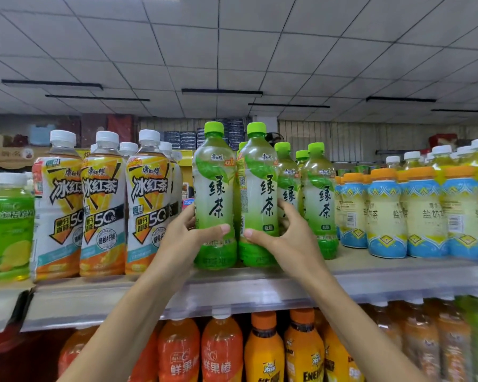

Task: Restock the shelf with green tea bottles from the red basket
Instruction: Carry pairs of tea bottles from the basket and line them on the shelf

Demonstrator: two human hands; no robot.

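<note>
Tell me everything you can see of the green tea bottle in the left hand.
The bottle is clear plastic with a green cap and a green-and-white label bearing dark characters. It stands upright at the front edge of the shelf, beside a second green tea bottle. The left hand wraps its lower half, thumb across the front.

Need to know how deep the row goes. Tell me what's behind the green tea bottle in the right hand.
Behind the bottle in the right hand, green tea bottle, more green caps and labels show. How many stand directly behind it is hidden.
</note>
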